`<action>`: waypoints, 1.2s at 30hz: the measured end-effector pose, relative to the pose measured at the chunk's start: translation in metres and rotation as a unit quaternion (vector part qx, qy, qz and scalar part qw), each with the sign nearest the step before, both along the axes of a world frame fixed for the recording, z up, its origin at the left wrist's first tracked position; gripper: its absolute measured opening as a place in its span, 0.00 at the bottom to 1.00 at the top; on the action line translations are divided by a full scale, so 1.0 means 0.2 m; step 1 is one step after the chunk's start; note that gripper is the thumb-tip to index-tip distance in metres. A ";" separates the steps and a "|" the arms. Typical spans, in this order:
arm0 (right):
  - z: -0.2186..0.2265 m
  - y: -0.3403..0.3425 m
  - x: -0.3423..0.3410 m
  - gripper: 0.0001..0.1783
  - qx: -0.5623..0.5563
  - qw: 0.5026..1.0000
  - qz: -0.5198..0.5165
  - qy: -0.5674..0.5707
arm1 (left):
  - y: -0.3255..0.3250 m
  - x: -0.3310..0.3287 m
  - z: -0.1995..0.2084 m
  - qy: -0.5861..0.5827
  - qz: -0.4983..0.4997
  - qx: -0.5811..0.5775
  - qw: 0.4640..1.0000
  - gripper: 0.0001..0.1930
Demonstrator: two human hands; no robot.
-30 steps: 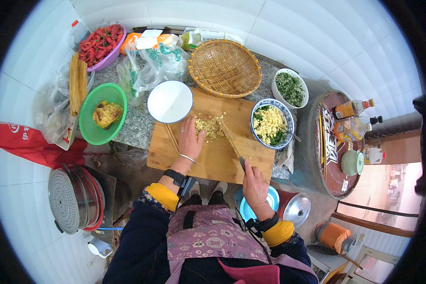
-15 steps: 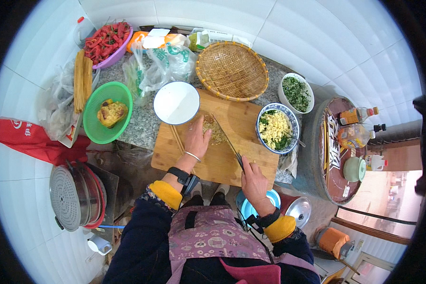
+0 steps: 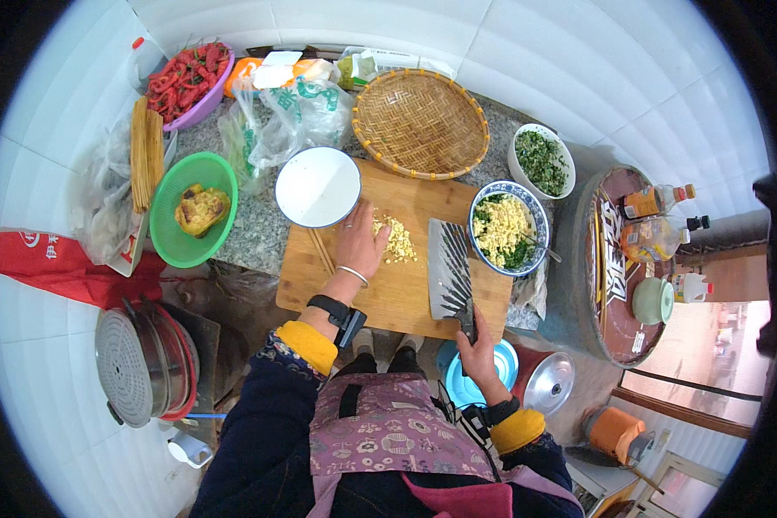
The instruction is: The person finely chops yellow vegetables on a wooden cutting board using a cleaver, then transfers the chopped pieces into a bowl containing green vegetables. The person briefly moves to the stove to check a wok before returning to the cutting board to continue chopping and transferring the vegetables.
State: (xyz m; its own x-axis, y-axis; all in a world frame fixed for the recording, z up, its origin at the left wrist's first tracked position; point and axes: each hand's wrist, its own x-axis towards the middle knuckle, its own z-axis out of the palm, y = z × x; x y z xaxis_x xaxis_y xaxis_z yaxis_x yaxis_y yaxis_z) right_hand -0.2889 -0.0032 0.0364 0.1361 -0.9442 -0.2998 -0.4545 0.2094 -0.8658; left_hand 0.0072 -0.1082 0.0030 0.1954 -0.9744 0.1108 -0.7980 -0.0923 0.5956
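My right hand (image 3: 480,350) grips the black handle of a broad cleaver (image 3: 449,268). The blade lies nearly flat over the right part of the wooden cutting board (image 3: 410,302), its dark-streaked side facing up. My left hand (image 3: 360,248) rests on the board with fingers stretched out, beside a small heap of chopped yellow pieces (image 3: 397,242) that look like egg. A pair of chopsticks (image 3: 321,250) lies left of that hand. Past my fingertips stands an empty white bowl (image 3: 319,187). Right of the blade, a patterned bowl (image 3: 509,231) holds chopped greens and yellow bits.
Farther back are a woven bamboo tray (image 3: 420,125), a white bowl of chopped greens (image 3: 541,164) and plastic bags (image 3: 298,121). At left, a green basket (image 3: 193,210) holds a yellow-brown piece of food near a purple basin of red peppers (image 3: 190,82). Bottles (image 3: 656,201) top a drum at right.
The cleaver has moved right, off the chopped pieces, and turned from edge-down to nearly flat. My right hand has shifted right and nearer with it. My left hand stays close to the heap.
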 end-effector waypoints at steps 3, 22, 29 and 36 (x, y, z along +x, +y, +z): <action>-0.04 0.00 0.05 0.35 0.050 0.999 -0.005 -0.021 | -0.01 -0.01 -0.01 0.003 -0.004 0.005 1.000 0.30; -0.13 -0.03 0.43 0.35 0.099 0.987 0.054 -0.115 | 0.00 -0.09 -0.11 0.371 0.084 -0.070 0.922 0.26; 0.16 0.01 0.28 0.36 0.077 0.975 0.016 -0.208 | 0.03 -0.18 0.17 0.409 -0.022 -0.112 0.905 0.28; 0.50 -0.01 -0.11 0.34 0.098 0.970 -0.061 -0.213 | 0.04 -0.47 0.56 0.309 -0.212 -0.130 0.918 0.35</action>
